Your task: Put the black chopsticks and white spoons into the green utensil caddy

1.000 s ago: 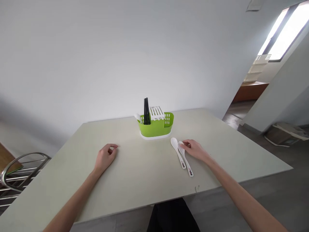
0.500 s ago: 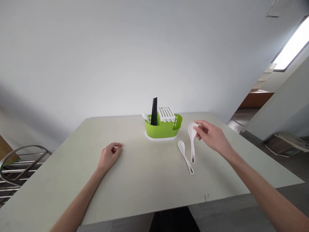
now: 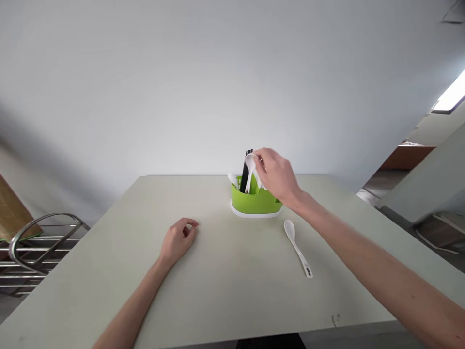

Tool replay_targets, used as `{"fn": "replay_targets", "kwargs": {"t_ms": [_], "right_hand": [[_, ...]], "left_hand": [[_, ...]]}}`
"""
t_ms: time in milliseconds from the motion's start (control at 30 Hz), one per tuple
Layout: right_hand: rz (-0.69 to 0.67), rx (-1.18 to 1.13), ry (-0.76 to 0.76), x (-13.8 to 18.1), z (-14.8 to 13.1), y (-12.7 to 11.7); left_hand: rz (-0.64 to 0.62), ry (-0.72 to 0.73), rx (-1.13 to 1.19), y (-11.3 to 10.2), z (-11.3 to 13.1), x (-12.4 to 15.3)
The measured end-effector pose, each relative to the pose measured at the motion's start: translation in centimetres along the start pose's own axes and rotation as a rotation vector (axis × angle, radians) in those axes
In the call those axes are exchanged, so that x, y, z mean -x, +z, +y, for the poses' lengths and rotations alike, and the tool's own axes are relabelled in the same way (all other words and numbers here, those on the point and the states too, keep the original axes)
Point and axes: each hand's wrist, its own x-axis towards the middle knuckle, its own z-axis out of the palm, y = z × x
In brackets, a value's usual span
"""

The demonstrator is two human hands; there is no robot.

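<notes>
Presently in the right hand (image 3: 278, 173): a white, smooth spoon (image 3: 250, 161) with an oval bowl, pinched by the bowl between thumb and fingers; that grip leaves the whole handle free to hang downward, probably so that the narrow end can lead.
Held spoon's place: upright at the left part of the green plastic caddy (image 3: 250, 203), beside the chopsticks; whether the handle touches anything inside, I cannot tell.
Green caddy: near the far edge of the worktop (image 3: 218, 291), seated on a white oval base (image 3: 254, 215), which presumably steadies it; its right part is largely hidden by the hand.
Caddy contents: slim black chopsticks (image 3: 244, 170) leaning together, and another white spoon (image 3: 233, 180) tilted outward at the left rim, bowl up, likely because its handle sits inside.
Loose white spoon (image 3: 298, 249): flat on the worktop, bowl toward the caddy, marked handle end toward the person, within easy reach of the right hand.
Left hand (image 3: 178, 240): resting on the worktop, half-curled and relaxed, grasping nothing visible, perhaps simply for support.
</notes>
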Motion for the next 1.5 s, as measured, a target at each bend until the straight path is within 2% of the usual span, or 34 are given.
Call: {"fn": "replay_targets", "kwargs": {"t_ms": [133,300,500,733,867,967,1067,1133,1200,1300,1400,1500], "right_hand": [[-0.255,0.231,-0.048,1.0,-2.6,2.5],[-0.427,0.293,-0.097,1.9,-3.8,4.4],[-0.505,0.270,-0.029,2.2,-3.8,6.0],[-0.559,0.179,0.076,1.6,-4.1,6.0],[-0.584,0.086,0.062,1.6,-4.0,4.8],[-0.585,-0.068,-0.013,2.8,-3.4,2.4],[-0.577,-0.228,-0.183,5.4,-2.0,-0.9],[-0.597,-0.208,-0.282,7.6,-0.3,-2.8],[-0.619,-0.119,-0.307,9.9,1.7,-4.4],[-0.642,0.003,-0.177,12.7,5.0,-5.7],[-0.655,0.058,0.096,14.7,8.0,-5.7],[-0.702,0.038,0.352,16.2,10.0,-4.4]], "left_hand": [[-0.023,0.033,-0.011,0.2,-0.2,0.1],[-0.041,0.048,-0.014,0.4,-0.5,0.3],[-0.046,0.051,-0.022,0.4,-0.5,0.2],[-0.042,0.058,-0.015,0.2,-0.4,0.1],[-0.051,0.056,-0.029,0.0,-0.4,0.0],[-0.053,0.074,-0.037,-0.1,-0.4,-0.1],[-0.052,0.086,-0.040,-0.2,-0.4,-0.2],[-0.051,0.084,-0.048,-0.2,-0.4,-0.3],[-0.043,0.075,-0.057,-0.3,-0.3,-0.3],[-0.021,0.063,-0.060,-0.3,0.0,-0.4],[-0.003,0.055,-0.062,-0.3,0.2,-0.5],[0.001,0.035,-0.069,-0.3,0.4,-0.5]]}}
